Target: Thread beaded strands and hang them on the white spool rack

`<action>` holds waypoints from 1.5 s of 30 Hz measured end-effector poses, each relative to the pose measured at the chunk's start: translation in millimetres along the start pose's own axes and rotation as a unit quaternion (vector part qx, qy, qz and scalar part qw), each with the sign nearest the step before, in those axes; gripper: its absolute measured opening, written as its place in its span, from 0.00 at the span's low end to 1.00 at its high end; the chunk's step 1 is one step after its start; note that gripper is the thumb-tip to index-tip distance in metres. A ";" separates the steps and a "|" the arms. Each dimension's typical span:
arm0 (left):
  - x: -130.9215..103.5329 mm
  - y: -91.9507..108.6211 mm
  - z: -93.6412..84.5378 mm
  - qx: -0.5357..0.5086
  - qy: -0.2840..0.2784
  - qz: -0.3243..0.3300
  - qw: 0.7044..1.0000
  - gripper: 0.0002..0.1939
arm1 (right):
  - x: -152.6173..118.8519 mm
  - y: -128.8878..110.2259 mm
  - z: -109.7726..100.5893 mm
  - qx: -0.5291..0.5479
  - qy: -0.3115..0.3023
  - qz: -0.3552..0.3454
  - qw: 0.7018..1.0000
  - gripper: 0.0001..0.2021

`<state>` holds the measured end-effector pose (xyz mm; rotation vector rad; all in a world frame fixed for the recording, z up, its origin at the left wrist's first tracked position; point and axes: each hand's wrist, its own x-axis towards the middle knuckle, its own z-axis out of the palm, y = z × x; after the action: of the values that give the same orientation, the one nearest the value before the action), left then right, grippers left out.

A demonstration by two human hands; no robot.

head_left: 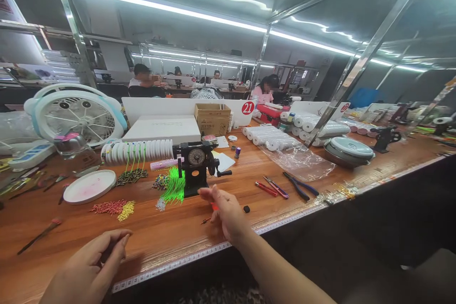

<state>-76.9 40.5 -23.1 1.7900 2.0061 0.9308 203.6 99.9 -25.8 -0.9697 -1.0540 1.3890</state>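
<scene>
Head view: left hand [89,263] and right hand [230,213] near the winder [196,157]

Lower left of the frame, the left hand has thumb and fingertips drawn together; whether its grip holds anything, I cannot tell. Just below centre, the right hand reaches close to the winder's base, partly hiding an orange item [214,206]; whether its grip is grasping that, I cannot tell either. The winder stands upright on the tabletop [160,242] at mid-frame, white rings [155,152] lined along its shaft toward the left. Green cords [174,189] lie beside its base. Left of centre, red beads [107,207] adjoin yellow beads [126,210]; pliers [299,186] lie right of centre.
</scene>
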 end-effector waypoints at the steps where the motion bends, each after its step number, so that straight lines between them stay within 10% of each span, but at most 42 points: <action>1: 0.7 -0.2 -0.7 0.018 -0.008 -0.004 1.000 0.14 | 5.0 -3.8 -3.8 0.053 0.012 0.024 0.998 0.25; 13: 1.9 1.9 -6.2 0.084 -0.099 -0.063 0.990 0.19 | 20.7 -32.1 -22.4 0.294 0.051 0.115 0.947 0.19; 27: -0.7 5.9 3.1 0.040 -0.088 -0.037 0.995 0.24 | 31.0 -35.8 -21.4 0.356 -0.108 0.136 0.918 0.24; 39: 7.4 56.7 18.5 -0.028 -0.164 0.027 0.986 0.21 | 25.3 -14.8 36.2 0.062 -0.183 0.015 0.981 0.12; 45: 11.6 51.3 22.2 -0.017 -0.144 0.054 0.988 0.16 | 21.4 10.2 49.2 -0.265 -0.233 -0.260 0.899 0.12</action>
<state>-26.0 58.5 -4.8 1.9055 1.7212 0.6842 152.0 117.3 -22.1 -0.6472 -1.9639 0.9035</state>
